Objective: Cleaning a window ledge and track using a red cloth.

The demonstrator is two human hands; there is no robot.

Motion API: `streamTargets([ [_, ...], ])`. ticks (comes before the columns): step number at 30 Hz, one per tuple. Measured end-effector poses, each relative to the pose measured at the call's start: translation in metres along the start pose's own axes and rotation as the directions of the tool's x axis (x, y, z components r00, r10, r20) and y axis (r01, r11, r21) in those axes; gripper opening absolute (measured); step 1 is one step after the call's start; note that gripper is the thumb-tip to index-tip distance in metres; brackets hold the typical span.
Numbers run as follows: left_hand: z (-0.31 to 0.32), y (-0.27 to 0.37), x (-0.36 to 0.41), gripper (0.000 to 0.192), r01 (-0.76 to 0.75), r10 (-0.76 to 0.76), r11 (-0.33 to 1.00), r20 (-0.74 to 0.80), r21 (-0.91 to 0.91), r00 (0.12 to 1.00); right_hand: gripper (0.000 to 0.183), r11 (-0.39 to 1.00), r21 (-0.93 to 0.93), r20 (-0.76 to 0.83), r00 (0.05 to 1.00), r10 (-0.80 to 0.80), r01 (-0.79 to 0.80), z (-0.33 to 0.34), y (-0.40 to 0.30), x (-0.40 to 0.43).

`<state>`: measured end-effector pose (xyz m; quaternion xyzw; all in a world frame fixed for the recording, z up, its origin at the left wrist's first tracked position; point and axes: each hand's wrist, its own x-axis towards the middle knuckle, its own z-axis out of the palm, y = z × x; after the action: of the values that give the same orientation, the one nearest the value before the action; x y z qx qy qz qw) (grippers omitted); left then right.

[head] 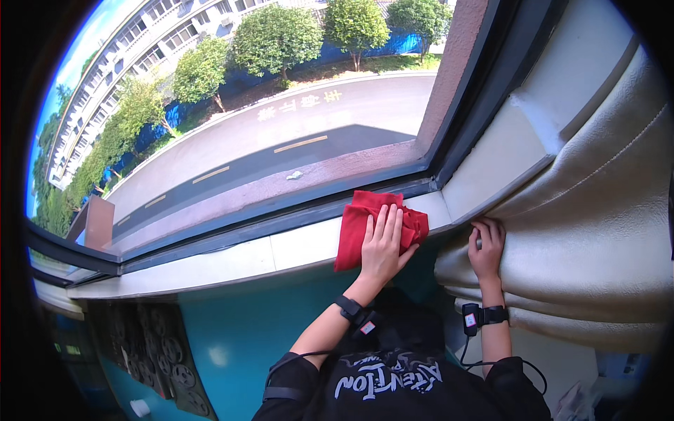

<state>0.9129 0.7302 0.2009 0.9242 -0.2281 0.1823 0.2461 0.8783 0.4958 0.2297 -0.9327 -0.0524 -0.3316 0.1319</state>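
My left hand (pixel 383 244) lies palm down on a folded red cloth (pixel 354 231), fingers extended and thumb along its right side. The cloth is pressed onto the white tiled window sill (pixel 305 247), close to the corner of the dark window frame (pixel 410 184). Part of it hangs over the sill's front edge. To the right, my right hand (pixel 487 247) rests with bent fingers against the shiny beige curtain (pixel 579 247), just below the sill's edge. Whether those fingers pinch the curtain is not visible.
Beyond the window pane stand trees (pixel 279 42) along a road (pixel 368 100). The curtain hangs in folds over the right side. Under the sill is a teal wall (pixel 237 337) with a dark panel of round shapes (pixel 168 358). Cables run from both wrist straps.
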Motion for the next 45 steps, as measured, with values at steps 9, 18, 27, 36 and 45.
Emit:
streamTargets([
  [9,0.031,0.031,0.05,0.088,-0.219,0.234,0.971,0.193,-0.094,0.953,0.017,1.0,0.008,0.0,1.0,0.029,-0.029,-0.001,-0.01,0.004],
  [18,0.011,0.015,0.035,0.084,-0.345,0.396,0.909,0.229,-0.233,0.889,0.013,0.999,-0.018,-0.006,1.0,0.029,-0.03,-0.002,-0.006,0.005],
  [27,0.004,0.008,0.02,0.074,-0.014,0.023,0.997,0.118,-0.078,0.993,0.012,0.999,-0.021,-0.021,0.999,0.026,-0.027,0.003,-0.005,0.005],
  [36,-0.053,-0.058,-0.043,0.068,0.156,-0.159,0.982,0.018,0.107,0.987,0.011,0.989,0.133,0.077,0.996,0.05,-0.06,0.018,-0.01,-0.009],
  [45,-0.053,-0.056,-0.05,0.065,0.25,-0.239,0.956,-0.087,0.154,0.967,0.039,0.959,0.224,0.153,0.966,-0.21,0.173,0.054,-0.091,0.015],
])
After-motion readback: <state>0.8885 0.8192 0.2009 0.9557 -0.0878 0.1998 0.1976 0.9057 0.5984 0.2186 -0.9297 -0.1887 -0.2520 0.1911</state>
